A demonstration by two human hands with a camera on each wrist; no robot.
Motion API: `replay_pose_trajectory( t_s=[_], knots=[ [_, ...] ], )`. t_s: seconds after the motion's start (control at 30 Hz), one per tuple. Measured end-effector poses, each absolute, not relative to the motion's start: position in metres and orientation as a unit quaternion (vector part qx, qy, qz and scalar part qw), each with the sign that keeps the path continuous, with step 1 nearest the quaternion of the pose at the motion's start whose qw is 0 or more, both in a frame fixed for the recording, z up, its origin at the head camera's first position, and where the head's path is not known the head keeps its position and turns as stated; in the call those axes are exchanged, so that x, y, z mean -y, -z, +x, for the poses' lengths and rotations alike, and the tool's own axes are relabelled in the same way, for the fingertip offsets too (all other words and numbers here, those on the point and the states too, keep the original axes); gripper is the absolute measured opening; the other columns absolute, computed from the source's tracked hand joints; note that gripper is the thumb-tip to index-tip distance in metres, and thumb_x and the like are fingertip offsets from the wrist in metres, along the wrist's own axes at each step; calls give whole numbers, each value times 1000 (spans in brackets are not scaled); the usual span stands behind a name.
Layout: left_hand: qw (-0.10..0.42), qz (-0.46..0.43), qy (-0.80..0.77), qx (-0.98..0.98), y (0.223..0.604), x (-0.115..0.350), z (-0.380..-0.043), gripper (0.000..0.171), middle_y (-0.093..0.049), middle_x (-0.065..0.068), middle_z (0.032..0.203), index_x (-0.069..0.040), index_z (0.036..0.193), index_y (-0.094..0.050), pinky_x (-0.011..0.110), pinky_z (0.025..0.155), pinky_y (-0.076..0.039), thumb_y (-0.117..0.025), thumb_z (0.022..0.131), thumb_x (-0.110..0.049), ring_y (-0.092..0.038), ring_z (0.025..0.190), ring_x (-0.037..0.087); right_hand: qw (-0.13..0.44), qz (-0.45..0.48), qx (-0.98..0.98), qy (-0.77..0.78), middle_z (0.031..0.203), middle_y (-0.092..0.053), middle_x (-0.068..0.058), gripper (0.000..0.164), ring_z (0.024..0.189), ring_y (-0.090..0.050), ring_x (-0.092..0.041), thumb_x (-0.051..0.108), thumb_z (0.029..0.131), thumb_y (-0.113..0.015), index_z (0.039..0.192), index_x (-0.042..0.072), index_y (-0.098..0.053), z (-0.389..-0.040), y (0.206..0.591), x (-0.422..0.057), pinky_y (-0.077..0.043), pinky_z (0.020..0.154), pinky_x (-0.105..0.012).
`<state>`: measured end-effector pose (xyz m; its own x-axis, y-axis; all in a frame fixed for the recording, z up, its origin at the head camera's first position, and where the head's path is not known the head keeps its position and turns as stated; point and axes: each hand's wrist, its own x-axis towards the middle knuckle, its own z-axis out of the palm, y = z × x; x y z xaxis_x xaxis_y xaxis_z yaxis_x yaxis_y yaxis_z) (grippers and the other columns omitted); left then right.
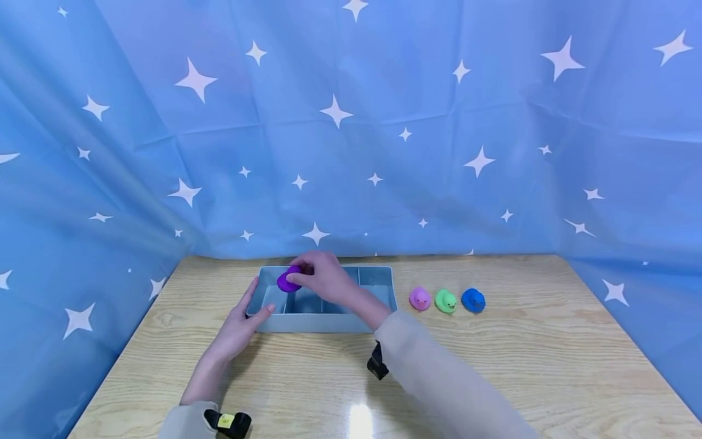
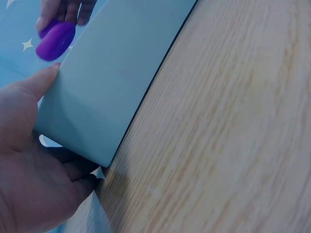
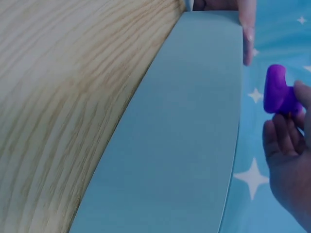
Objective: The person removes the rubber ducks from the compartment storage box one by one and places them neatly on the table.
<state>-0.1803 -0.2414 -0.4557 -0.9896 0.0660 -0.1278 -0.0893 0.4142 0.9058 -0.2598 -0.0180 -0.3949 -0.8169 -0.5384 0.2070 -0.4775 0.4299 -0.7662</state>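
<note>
A purple rubber duck (image 1: 287, 281) is pinched between the thumb and fingers of my right hand (image 1: 325, 279), over the left compartments of a blue-grey divided box (image 1: 315, 323). In the right wrist view the duck (image 3: 276, 92) is held above the level of the box's rim. My left hand (image 1: 238, 329) holds the box's left end, thumb on the front rim and the other fingers along the end wall. In the left wrist view, those fingers (image 2: 80, 170) curl around the lower corner of the box.
Right of the box, a pink duck (image 1: 420, 299), a green duck (image 1: 446, 301) and a blue duck (image 1: 473, 300) stand in a row on the wooden table (image 1: 548, 353). A blue star-patterned cloth (image 1: 384, 146) hangs behind the table and along its sides.
</note>
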Motion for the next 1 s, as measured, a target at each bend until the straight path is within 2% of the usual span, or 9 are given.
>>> replay_pose_trajectory(
  t_s=[0.17,0.7,1.0],
  knots=[
    [70,-10,-540,-839,457,241,-181,87,-4,18,171,-28,167,-2,66,120,-13,-59,104,-46,-3,154,44,17,-285,-843,455,100,-68,2,26,88,-60,-15,25,98,-74,117,8,-75,-257,392,-2,-55,71,-27],
    [71,-2,-536,-841,455,241,-179,84,-1,17,171,-27,167,0,66,120,-11,-56,106,-41,-1,154,45,-40,-234,-849,472,102,-69,-2,26,88,-62,-17,19,94,-78,116,6,-75,-252,394,-54,-56,72,-30],
    [74,-5,-530,-845,456,240,-179,86,-1,16,171,-27,167,0,66,120,-10,-56,105,-48,0,154,44,-77,-228,-845,476,97,-70,-3,27,84,-62,-18,16,91,-81,115,4,-76,-248,394,-78,-56,68,-30]
  ],
)
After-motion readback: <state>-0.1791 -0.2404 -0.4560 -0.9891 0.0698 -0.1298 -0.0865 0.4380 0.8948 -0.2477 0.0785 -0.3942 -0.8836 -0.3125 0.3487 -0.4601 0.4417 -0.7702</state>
